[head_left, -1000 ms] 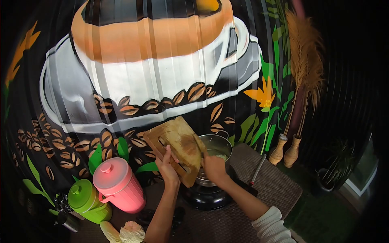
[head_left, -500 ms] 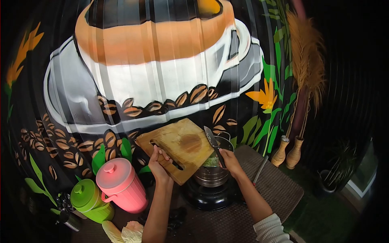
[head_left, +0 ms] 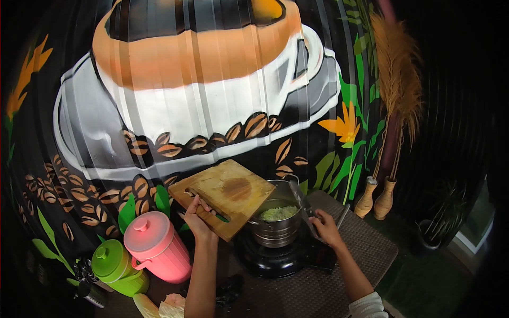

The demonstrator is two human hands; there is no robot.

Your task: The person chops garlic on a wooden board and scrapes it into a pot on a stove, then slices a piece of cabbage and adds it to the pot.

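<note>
My left hand [head_left: 198,216] grips a wooden cutting board [head_left: 233,185] by its handle slot, holding it tilted in the air left of the pot. A dark, damp-looking patch marks the board's face. In my right hand [head_left: 324,225] is a knife [head_left: 300,197], its blade pointing up beside the pot's right rim. The steel pot [head_left: 274,233] holds pale green chopped food [head_left: 279,213] and stands on a black portable stove [head_left: 270,264]. The board's right corner is close to the pot's left rim.
A pink lidded jug [head_left: 161,249] and a green one [head_left: 119,265] stand at the left of the woven-top table [head_left: 366,238]. A pale wrapped bundle [head_left: 169,306] lies at the front. Behind rises a painted wall [head_left: 201,111]; wicker vases [head_left: 383,200] stand at right.
The knife and my right hand have moved right, away from the board and the pot's opening. The board has shifted slightly left, so more of the green food shows.
</note>
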